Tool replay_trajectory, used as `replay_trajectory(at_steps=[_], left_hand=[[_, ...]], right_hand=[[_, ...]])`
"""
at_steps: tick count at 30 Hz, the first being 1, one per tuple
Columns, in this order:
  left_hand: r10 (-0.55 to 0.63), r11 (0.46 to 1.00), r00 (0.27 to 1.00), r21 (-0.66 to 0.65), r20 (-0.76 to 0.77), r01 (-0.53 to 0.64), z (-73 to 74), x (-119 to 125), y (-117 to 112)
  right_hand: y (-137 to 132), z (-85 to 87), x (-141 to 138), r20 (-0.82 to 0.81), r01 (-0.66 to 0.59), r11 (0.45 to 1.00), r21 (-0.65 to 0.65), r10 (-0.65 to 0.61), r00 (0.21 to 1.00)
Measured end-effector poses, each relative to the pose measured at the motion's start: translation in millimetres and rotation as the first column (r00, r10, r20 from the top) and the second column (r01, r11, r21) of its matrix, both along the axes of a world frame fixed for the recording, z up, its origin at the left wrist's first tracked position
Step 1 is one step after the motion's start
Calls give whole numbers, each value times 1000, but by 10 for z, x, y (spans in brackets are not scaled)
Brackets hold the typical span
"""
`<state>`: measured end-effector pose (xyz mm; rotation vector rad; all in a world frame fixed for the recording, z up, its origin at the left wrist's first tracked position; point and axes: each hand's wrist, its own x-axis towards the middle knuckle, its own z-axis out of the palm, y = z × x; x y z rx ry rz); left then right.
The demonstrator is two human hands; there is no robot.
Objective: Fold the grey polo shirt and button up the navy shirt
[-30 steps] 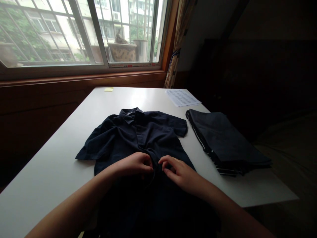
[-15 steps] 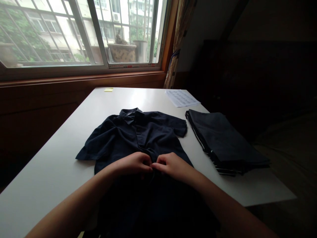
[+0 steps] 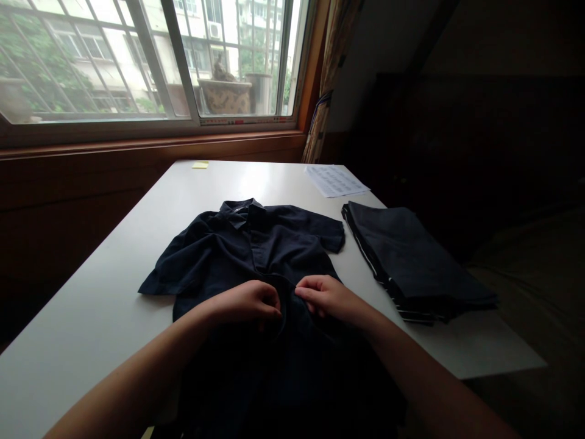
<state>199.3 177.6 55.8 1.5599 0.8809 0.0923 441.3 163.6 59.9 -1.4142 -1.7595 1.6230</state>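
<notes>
A dark navy short-sleeved shirt (image 3: 256, 250) lies front up on the white table (image 3: 109, 305), collar toward the window and hem hanging over the near edge. My left hand (image 3: 249, 303) is closed, pinching the left edge of the shirt's front placket at mid-chest. My right hand (image 3: 324, 296) is closed too, pinching the right front edge just beside it. A small gap of cloth shows between the two hands. Whether a button is in my fingers is too dark to tell.
A stack of folded dark garments (image 3: 411, 259) sits at the right side of the table. A printed paper sheet (image 3: 336, 180) lies at the far right corner and a yellow sticky note (image 3: 200, 164) at the far edge. A window and curtain stand behind.
My right hand closed from spread fingers into a pinch, met the left hand, then drew slightly right and up with the cloth edge. The left hand stayed in place.
</notes>
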Motion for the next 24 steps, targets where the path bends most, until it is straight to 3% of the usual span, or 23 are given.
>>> replay_trajectory(at_steps=[6, 13, 19, 24], left_hand=[[-5, 1000, 1000, 22, -7, 5, -19, 7, 1], [-2, 1000, 1000, 13, 2, 2, -1, 1, 2], [9, 1000, 1000, 15, 19, -10, -14, 1, 0], [12, 998, 1000, 69, 12, -12, 8, 0, -15]], right_hand=[[-7, -102, -12, -197, 45, 992, -114, -67, 978], [-60, -138, -70, -286, 51, 984, -169, -99, 953], [-80, -160, -120, -237, 60, 983, -176, -101, 966], [-141, -204, -192, -86, 55, 998, -20, -56, 995]])
